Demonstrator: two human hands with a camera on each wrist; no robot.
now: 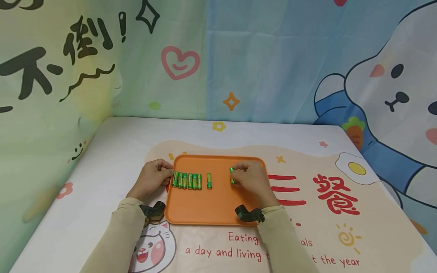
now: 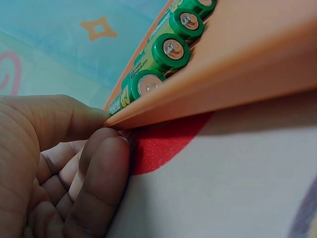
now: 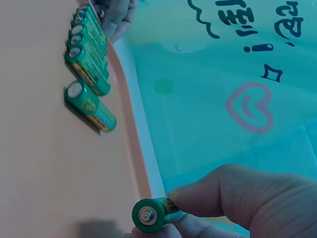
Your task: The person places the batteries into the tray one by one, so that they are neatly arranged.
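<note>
An orange tray (image 1: pixel 205 210) lies on the table, and my left hand (image 1: pixel 154 177) pinches its left rim between thumb and fingers. Just inside that rim, several green batteries (image 1: pixel 189 181) stand side by side in a row. The left wrist view shows the metal ends of some of these batteries (image 2: pixel 173 48) close to my thumb. A single battery (image 1: pixel 209 181) sits a little right of the row, apart from it. Over the tray's right part, my right hand (image 1: pixel 250 180) holds another green battery (image 3: pixel 148 216) between thumb and fingers, its nub end facing the right wrist camera.
The tray rests on a printed tablecloth (image 1: pixel 327 235) with red lettering and cartoon figures. Behind the table hangs a patterned cloth backdrop (image 1: pixel 273 68). Dark wrist cameras (image 1: pixel 250 214) sit on both wrists, the right one over the tray's front edge.
</note>
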